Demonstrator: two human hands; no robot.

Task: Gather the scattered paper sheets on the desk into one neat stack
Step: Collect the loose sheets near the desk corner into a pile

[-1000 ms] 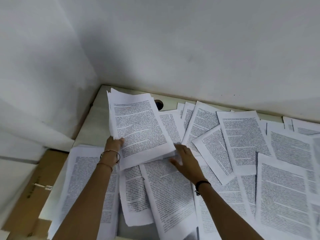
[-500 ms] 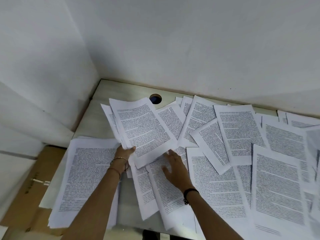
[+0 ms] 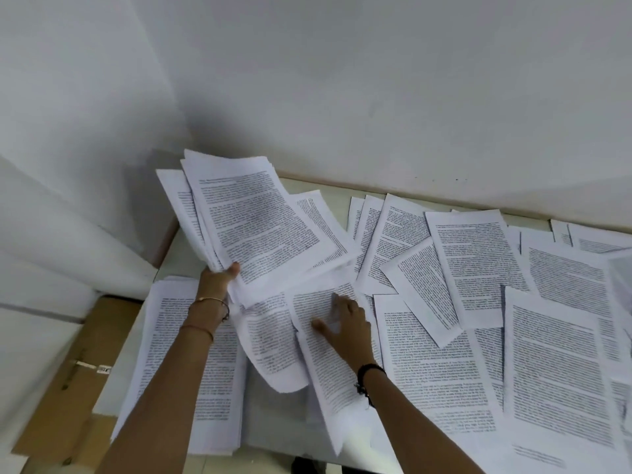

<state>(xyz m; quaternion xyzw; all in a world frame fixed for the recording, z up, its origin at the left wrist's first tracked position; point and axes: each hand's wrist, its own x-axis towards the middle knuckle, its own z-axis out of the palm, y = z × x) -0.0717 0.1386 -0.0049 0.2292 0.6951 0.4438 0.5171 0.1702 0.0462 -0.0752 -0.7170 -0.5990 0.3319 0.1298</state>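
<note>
Watching from my end, I see the left hand (image 3: 219,277) pinching a fanned bundle of white printed paper sheets (image 3: 249,220) by its near corner, thumb on top, and the bundle tilts up toward 11 o'clock above the pale desk (image 3: 171,265). The right hand (image 3: 345,325) lies flat with fingers spread on a loose printed sheet (image 3: 318,313) just right of the bundle, gripping nothing. Many more loose printed pages (image 3: 478,268) cover the desk from 12 round to 4 o'clock, overlapping at all angles. A squarer pile of printed pages (image 3: 191,357) sits at 8 o'clock under the left forearm.

My worry is the bundle: held by one corner and already splayed, its lower sheets could slip out and scatter again. The sheet under the right palm curls where it overlaps its neighbour, so I judge a sideways drag might crease it or pull others along. Pages at 6 o'clock overhang the desk's near edge, and a careless sweep could tip them toward the brown cardboard box (image 3: 68,388) at 8 o'clock.
</note>
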